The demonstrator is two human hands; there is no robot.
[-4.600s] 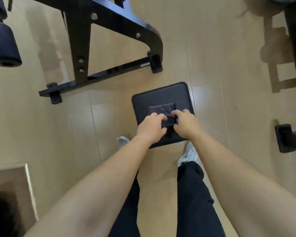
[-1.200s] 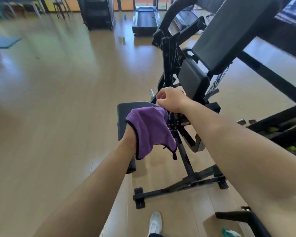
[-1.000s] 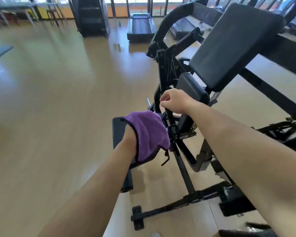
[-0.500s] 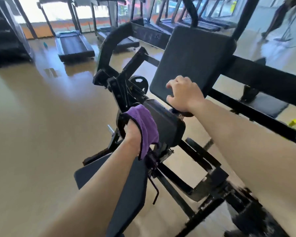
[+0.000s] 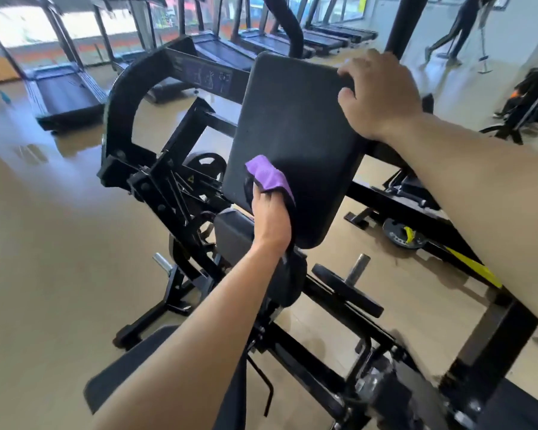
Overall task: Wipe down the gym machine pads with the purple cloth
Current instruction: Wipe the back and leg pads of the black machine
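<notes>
Closest in, the left hand (image 5: 271, 217) grips the purple cloth (image 5: 269, 176), bunched in curled fingers and pressed to the lower left of the big upright pad (image 5: 292, 135). The cloth looks soft, light and floppy, so it is best held wadded in the palm. The pad looks firm and smooth. Higher up, the right hand (image 5: 376, 94) clamps the pad's top corner, bracing it. Treadmills (image 5: 66, 94) line the far windows.

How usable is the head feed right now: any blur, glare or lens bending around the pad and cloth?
Head view: the back pad, purple cloth and left hand read sharp; the machine frame at the bottom edge is smeared; the windows at top left are blown out and glare off the floor; wide-angle bending bows the treadmills.
</notes>
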